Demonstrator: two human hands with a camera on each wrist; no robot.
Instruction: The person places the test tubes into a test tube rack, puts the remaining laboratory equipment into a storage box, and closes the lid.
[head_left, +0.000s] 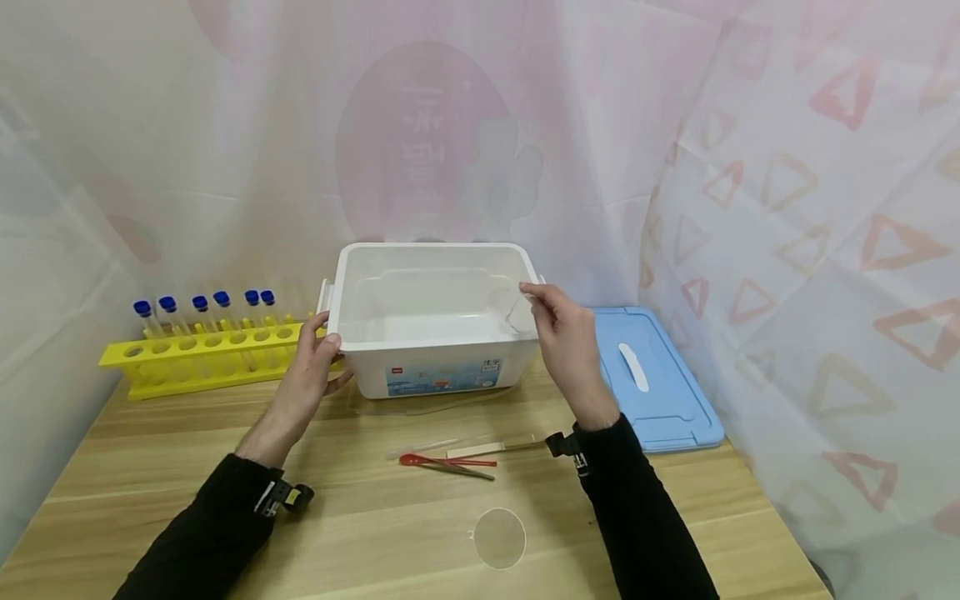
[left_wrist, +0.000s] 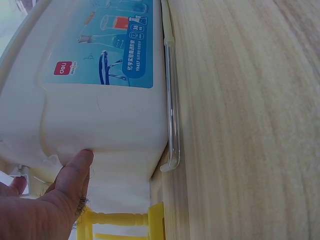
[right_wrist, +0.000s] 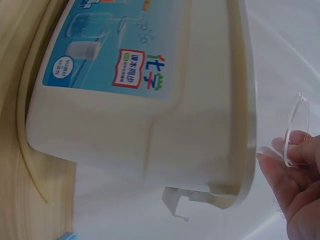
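On a pale wood-grain tabletop (head_left: 300, 533), a left hand (head_left: 303, 375) grips the left corner of a white, rectangular plastic box (head_left: 435, 345); the right hand (head_left: 566, 337), fingertips nearly together, pinches a clear, round, thin-edged disc (head_left: 519, 317) over its right end. A light edge hold, clear of the rim, seems safest.

A: Layout entry. Dial centre?

B: Box (head_left: 442, 360), on the table (head_left: 337, 533); 12 points away from the person.

A: Bearings?

B: Curtain (head_left: 585, 192) at 12, behind. Rack (head_left: 200, 348) between 8 and 9, test tubes (head_left: 222, 298) in it. Lid (head_left: 667, 412) between 3 and 4.

A: Near side?

B: At 6, tubing (head_left: 427, 411) along the box's foot; farther out, a spoon (head_left: 411, 459). Between 5 and 6, beyond the spoon, a disc (head_left: 498, 539).

A: Hands?

B: Left hand (head_left: 306, 371) touching the box between 8 and 9; right hand (head_left: 564, 337) at 3, pinching a round piece (head_left: 516, 315).
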